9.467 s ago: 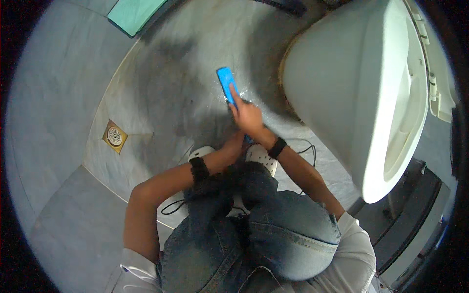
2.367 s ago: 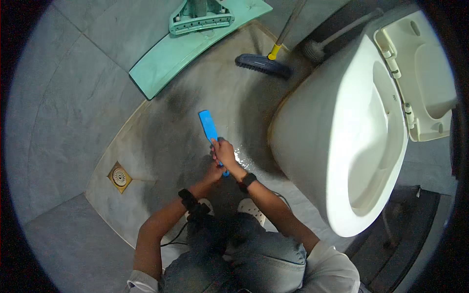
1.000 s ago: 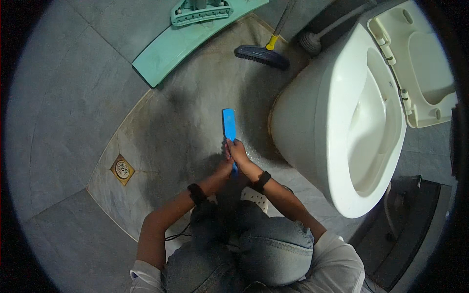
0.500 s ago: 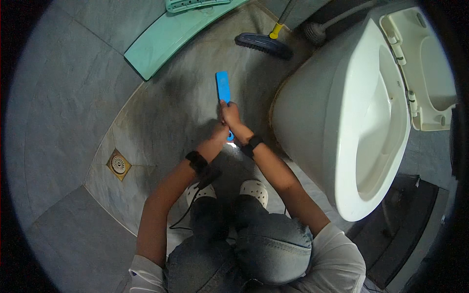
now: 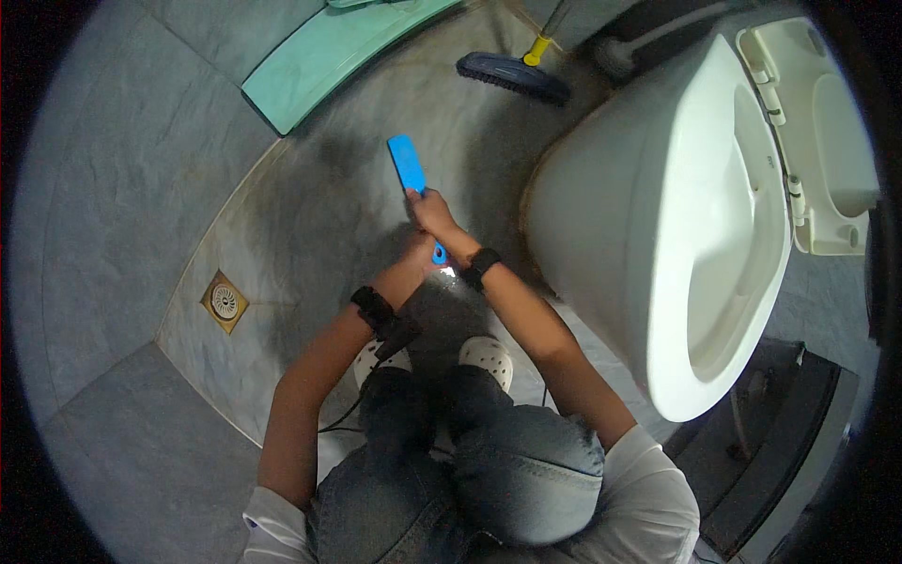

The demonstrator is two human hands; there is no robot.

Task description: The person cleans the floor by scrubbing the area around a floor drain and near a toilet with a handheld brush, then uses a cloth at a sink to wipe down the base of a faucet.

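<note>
A blue scrub brush (image 5: 406, 164), long and flat-backed, lies level against or just above the grey tiled floor, its head pointing away from me; the underside is hidden. My right hand (image 5: 434, 215) is closed around its handle just behind the head. Lower down, my left hand (image 5: 417, 252) is closed by the rear of the handle, partly covered by my right wrist. The handle's end with its hanging hole (image 5: 439, 253) peeks out between my wrists. A bright wet-looking glint shows on the floor beneath them.
A white toilet (image 5: 601, 207) with its lid raised stands close on my right. Ahead are a floor broom (image 5: 512, 77) and a pale green plastic bench (image 5: 324, 70). A square floor drain (image 5: 225, 302) is at left. My feet in white clogs (image 5: 488, 361) are below my hands.
The brush head has shifted left and turned so that it slants left at its far end. Both hands moved slightly left with it and keep their grip.
</note>
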